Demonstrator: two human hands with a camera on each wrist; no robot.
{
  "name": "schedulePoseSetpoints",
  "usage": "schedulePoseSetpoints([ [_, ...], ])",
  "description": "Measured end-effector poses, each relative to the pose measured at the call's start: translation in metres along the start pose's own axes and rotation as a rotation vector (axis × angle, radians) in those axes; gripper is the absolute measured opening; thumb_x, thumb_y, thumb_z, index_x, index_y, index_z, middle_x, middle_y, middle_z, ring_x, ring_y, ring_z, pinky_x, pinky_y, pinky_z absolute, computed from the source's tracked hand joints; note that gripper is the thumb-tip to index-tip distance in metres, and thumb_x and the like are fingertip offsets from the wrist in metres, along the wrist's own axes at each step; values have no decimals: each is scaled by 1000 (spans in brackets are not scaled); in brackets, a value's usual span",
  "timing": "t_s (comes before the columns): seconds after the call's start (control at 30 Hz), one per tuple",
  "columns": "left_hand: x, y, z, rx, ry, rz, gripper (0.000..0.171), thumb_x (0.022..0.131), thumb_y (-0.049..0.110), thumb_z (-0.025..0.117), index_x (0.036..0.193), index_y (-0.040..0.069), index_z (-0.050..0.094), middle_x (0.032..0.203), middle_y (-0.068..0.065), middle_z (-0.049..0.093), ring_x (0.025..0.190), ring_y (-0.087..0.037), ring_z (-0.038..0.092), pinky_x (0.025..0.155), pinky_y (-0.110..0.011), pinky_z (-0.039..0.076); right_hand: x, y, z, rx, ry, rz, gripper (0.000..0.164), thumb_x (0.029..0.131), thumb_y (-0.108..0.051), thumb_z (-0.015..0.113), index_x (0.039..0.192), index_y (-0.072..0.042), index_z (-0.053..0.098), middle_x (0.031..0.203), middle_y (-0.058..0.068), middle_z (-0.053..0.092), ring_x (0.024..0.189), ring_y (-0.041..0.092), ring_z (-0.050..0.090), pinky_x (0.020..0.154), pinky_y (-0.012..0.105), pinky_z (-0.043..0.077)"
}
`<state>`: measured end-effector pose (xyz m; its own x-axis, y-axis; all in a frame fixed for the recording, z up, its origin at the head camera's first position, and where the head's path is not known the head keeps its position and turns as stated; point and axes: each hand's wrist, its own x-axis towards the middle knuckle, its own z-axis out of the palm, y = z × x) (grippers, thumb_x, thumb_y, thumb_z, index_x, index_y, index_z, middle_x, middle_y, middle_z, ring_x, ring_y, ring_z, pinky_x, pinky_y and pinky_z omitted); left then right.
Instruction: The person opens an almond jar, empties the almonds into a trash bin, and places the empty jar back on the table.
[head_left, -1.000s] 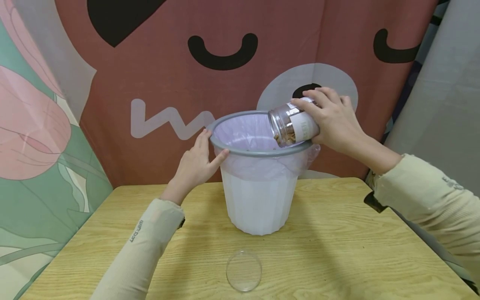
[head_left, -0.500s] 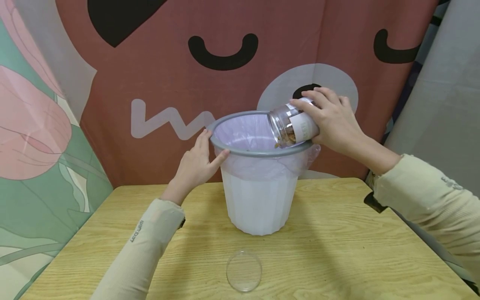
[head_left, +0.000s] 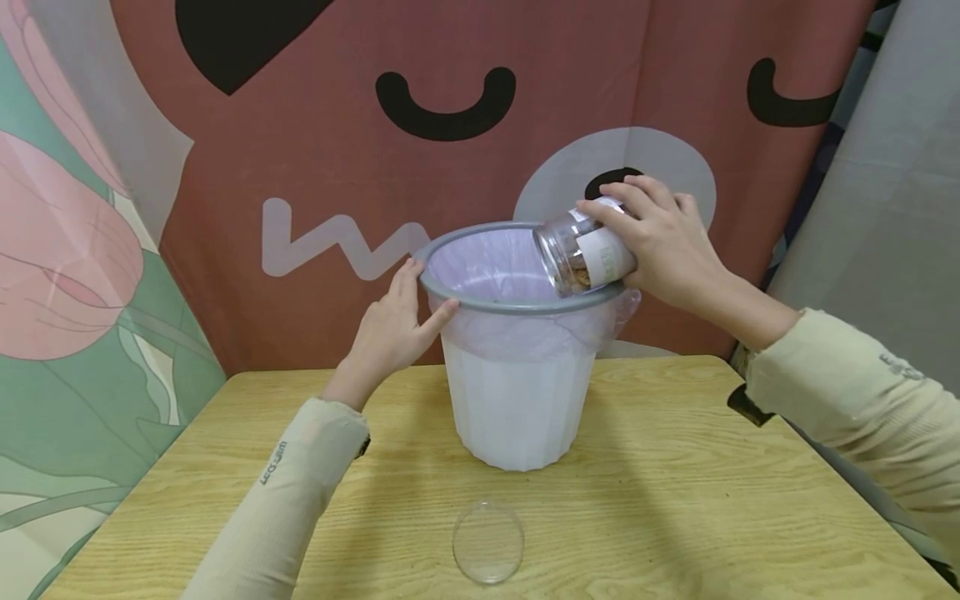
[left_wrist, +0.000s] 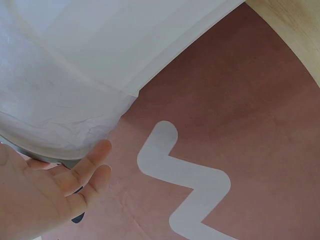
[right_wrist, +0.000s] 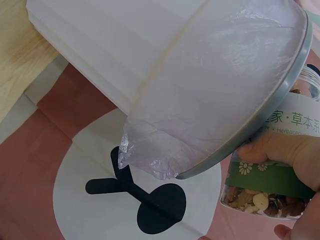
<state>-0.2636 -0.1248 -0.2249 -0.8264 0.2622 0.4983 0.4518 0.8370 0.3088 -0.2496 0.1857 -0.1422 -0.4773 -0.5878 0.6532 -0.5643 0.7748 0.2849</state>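
Tilted jar [head_left: 588, 250] in right hand [head_left: 667, 242] nudged slightly left (left hand [head_left: 390, 327] unmoved).

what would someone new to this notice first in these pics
A white bin with a gray rim and purple liner, standing on the wooden table, would probably draw the eye first. The right hand holds a tilted clear jar, its mouth over the bin's opening, while the left hand touches the rim's left side. Behind hangs a big reddish-brown cartoon backdrop.

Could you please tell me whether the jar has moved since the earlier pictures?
Yes, slightly: in the head view the jar, held in the right hand, has shifted left against the bin's rim.
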Motion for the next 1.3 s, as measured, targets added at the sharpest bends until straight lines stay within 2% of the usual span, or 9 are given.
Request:
schedulePoseSetpoints([
  [0.93, 0, 1, 0, -11, 9, 14, 86, 86, 64, 31, 141, 0, 16, 146, -15, 14, 89, -36, 57, 83, -49, 39, 5, -1, 1, -30, 36, -17, 89, 48, 8, 82, 126, -16, 46, 127, 16, 41, 121, 34, 28, 76, 56, 30],
  [1.3, -1, 0, 0, -11, 5, 7, 86, 85, 65, 31, 141, 1, 15, 146, -14, 14, 92, -36, 56, 84, -49, 38, 4, -4, 2, -16, 24, -8, 91, 48, 7, 83, 128, -16, 45, 127, 16, 40, 121, 34, 27, 75, 57, 30],
])
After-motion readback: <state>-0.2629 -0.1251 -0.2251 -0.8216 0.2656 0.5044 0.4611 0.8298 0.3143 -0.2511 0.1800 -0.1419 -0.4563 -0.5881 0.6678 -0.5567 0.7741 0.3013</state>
